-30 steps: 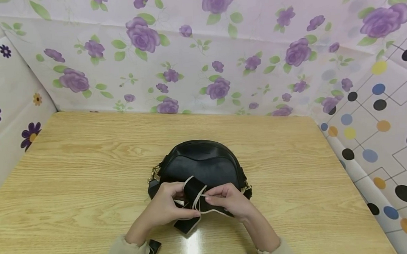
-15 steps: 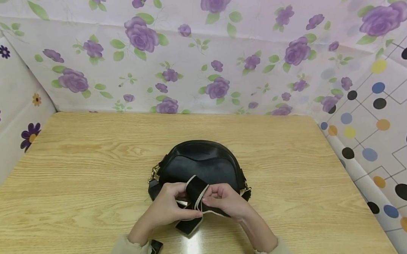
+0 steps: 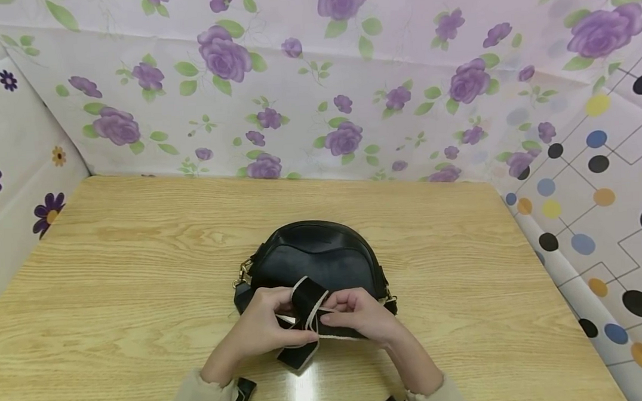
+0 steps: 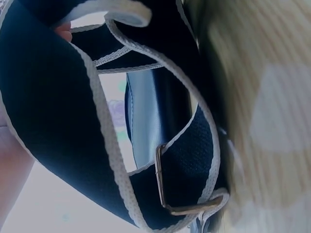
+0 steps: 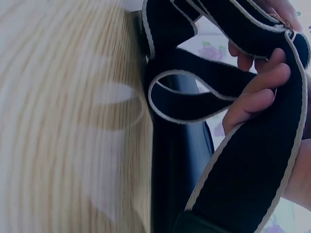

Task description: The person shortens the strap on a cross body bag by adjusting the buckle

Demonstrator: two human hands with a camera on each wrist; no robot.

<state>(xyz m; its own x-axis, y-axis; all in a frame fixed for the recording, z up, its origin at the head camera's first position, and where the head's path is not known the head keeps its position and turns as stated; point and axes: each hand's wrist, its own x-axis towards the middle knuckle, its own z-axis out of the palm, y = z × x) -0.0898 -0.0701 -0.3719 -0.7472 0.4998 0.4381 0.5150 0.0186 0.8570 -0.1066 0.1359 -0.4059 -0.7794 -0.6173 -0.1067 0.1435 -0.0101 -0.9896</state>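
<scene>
A black half-round handbag (image 3: 318, 263) stands on the table, its wide black strap (image 3: 308, 297) with pale edging looped up in front. My left hand (image 3: 267, 322) holds the bunched loops from the left, thumb across the front. On the other side my right hand (image 3: 360, 315) grips the strap, its fingers curled about the band in the right wrist view. A thin metal slider buckle (image 4: 163, 182) sits on the strap in the left wrist view. Part of the strap is hidden by both hands.
The handbag rests on a wooden table (image 3: 141, 262). Floral sheeting (image 3: 290, 106) rises behind it, with dotted sheeting (image 3: 598, 260) at the right. Gold clasps (image 3: 243, 272) join the strap to the bag's sides.
My right hand moved slightly in toward the loop, then back right. The strap stretch beneath it now lies flatter and straighter. The left hand and handbag have barely moved.
</scene>
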